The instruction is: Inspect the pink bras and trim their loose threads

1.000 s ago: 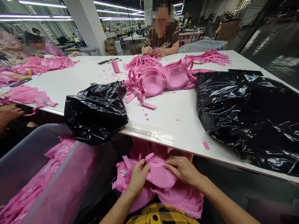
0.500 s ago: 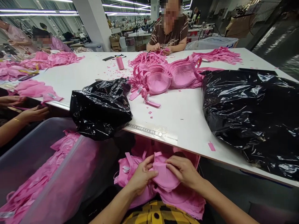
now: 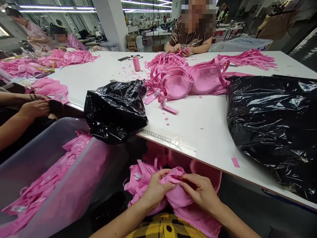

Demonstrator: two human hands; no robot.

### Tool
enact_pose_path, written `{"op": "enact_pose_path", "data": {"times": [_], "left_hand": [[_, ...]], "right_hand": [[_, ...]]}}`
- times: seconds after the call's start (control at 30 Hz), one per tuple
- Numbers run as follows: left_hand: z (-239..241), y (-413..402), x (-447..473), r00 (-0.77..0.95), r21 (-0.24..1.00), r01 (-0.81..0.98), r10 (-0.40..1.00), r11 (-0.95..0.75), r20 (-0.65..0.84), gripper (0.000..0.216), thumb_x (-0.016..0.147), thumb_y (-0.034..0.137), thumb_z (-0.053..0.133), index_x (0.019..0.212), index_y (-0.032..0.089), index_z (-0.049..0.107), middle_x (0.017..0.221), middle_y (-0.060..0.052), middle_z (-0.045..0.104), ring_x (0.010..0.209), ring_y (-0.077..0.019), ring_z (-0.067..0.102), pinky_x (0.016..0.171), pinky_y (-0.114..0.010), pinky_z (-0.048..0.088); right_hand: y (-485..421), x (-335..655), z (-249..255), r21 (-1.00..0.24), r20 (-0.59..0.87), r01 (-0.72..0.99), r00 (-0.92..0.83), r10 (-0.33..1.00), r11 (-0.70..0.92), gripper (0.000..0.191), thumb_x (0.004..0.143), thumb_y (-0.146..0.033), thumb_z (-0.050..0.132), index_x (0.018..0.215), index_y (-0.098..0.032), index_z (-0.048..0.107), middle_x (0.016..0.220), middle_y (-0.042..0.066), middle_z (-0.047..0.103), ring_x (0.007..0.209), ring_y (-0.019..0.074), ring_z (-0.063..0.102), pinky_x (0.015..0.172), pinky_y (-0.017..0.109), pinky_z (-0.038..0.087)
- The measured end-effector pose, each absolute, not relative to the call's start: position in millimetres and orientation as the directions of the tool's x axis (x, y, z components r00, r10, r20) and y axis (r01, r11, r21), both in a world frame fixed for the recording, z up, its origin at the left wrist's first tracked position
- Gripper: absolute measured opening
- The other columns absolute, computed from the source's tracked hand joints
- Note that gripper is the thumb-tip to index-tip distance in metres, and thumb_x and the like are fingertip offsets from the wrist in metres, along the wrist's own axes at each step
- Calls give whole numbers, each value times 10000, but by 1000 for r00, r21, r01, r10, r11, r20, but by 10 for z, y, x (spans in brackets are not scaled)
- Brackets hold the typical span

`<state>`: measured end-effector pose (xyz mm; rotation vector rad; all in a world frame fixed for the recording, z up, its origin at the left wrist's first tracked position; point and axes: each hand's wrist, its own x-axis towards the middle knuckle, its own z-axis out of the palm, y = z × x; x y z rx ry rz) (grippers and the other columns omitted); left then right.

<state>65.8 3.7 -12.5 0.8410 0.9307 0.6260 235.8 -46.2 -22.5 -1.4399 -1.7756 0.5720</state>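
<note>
We hold a pink bra [image 3: 179, 196] over our lap, just below the near edge of the white table [image 3: 198, 142]. Its cloth is one even, matte pink; a smooth, rounded cup faces up, and along its top the fabric bunches into a small raised fold. Our left hand [image 3: 157, 188] is clamped on the cup's left side, thumb in front, while our right hand [image 3: 201, 190] pinches the fold between thumb and fingers; the two hands are near each other, not touching. Left of them we see more pink cloth with a narrow strap [image 3: 140, 167] and a white label [image 3: 137, 177], its print too small to read. Beside us, a translucent bin [image 3: 37, 148] holds pink garments [image 3: 59, 172]. On the table, stacked pink bras [image 3: 178, 86] lie between a smaller black bag [image 3: 115, 114] and a larger black bag [image 3: 274, 125], with a pink spool [image 3: 136, 63] farther back. Across from us, a co-worker [image 3: 192, 34] in a brown top handles something pink.
</note>
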Motion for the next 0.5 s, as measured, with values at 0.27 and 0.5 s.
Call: {"op": "enact_pose_path", "data": {"times": [0.27, 0.5], "left_hand": [[-98, 28, 629, 506, 874, -58, 769, 482, -390, 570, 555, 41, 685, 1104, 174, 606, 1102, -73, 645, 1031, -231, 568, 867, -300, 447], [-86, 43, 626, 513, 923, 13, 790, 385, -336, 536, 592, 142, 742, 1106, 158, 590, 1105, -97, 647, 1027, -245, 583, 900, -336, 448]], "right_hand": [[-423, 2372, 6, -794, 231, 528, -198, 953, 302, 173, 879, -204, 490, 762, -198, 617, 717, 32, 631, 679, 156, 579, 622, 267, 468], [-254, 2451, 125, -854, -58, 507, -322, 945, 120, 207, 861, -227, 530, 713, -198, 672, 665, -4, 579, 599, 129, 537, 552, 225, 399]]}}
